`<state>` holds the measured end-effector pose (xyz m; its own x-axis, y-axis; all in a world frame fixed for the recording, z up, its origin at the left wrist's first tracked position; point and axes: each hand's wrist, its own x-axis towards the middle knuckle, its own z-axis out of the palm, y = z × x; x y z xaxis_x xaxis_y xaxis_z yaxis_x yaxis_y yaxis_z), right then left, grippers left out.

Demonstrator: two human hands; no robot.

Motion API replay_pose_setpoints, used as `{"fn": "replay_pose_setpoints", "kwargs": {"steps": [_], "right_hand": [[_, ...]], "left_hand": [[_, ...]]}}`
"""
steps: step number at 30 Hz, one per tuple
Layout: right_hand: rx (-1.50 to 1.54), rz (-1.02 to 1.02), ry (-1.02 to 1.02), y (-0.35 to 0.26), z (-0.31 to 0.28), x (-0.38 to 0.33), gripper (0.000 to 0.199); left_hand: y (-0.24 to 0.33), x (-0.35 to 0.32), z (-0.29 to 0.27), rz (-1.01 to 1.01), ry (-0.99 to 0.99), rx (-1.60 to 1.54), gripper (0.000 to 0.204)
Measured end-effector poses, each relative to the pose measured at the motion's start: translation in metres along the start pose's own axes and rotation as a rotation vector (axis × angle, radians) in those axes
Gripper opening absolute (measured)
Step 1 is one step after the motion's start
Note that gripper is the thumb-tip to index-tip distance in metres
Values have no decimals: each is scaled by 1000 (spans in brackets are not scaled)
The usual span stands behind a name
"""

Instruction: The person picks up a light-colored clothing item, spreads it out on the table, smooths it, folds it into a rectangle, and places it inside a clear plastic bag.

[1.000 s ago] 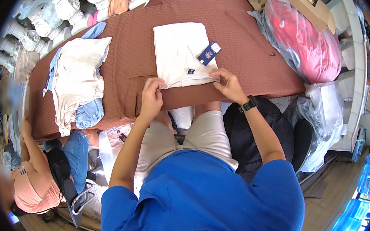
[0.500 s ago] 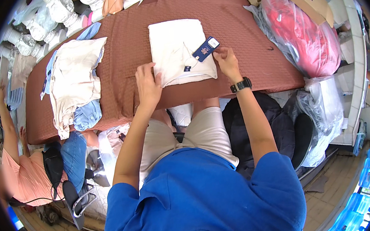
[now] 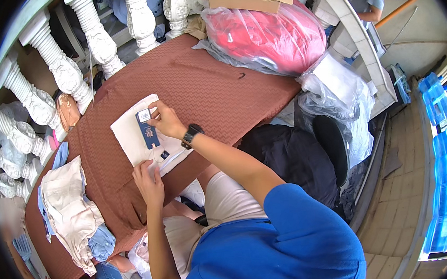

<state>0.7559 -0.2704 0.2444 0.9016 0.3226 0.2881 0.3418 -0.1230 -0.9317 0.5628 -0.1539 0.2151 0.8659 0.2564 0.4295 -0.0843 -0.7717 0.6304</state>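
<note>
- My right hand (image 3: 164, 120) pinches the blue hang tag (image 3: 147, 129) on the folded white garment (image 3: 144, 141), centre-left of frame.
- My left hand (image 3: 149, 179) lies flat and open on the garment's near edge, holding nothing.
- Advice: keep the left palm pressing so the fold holds while the tag is tucked flat.
- The brown tablecloth (image 3: 214, 90) is bare toward upper centre; the beige clothes pile (image 3: 70, 206) crowds lower left, and the table edge is just below my left hand.

Brown-clothed table (image 3: 214, 92) — folded white garment (image 3: 130, 139), beige clothes pile (image 3: 70, 206), red bagged bundle (image 3: 273, 37).

A folded white garment (image 3: 133, 139) lies flat, blue tag (image 3: 147, 129) on top.
</note>
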Motion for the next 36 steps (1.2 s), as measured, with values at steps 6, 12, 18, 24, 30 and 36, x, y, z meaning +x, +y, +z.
{"fn": "replay_pose_setpoints", "kwargs": {"steps": [6, 12, 18, 24, 30, 36], "right_hand": [[-806, -300, -46, 5, -9, -46, 34], [-856, -426, -54, 44, -18, -83, 25], [-793, -480, 36, 31, -20, -77, 15], [-689, -372, -123, 34, -29, -87, 13], [-493, -329, 97, 22, -56, -112, 25], [-566, -256, 141, 44, -89, -141, 34]], "left_hand": [[-20, -26, -22, -28, 90, 54, 23], [-34, -31, -21, -231, -18, -131, 30], [-40, -30, -22, -246, -33, -182, 37], [-44, -33, -16, -216, -16, -198, 37], [-37, -47, -23, -177, 97, -288, 37], [-3, -100, -56, -68, 176, -105, 37]]}}
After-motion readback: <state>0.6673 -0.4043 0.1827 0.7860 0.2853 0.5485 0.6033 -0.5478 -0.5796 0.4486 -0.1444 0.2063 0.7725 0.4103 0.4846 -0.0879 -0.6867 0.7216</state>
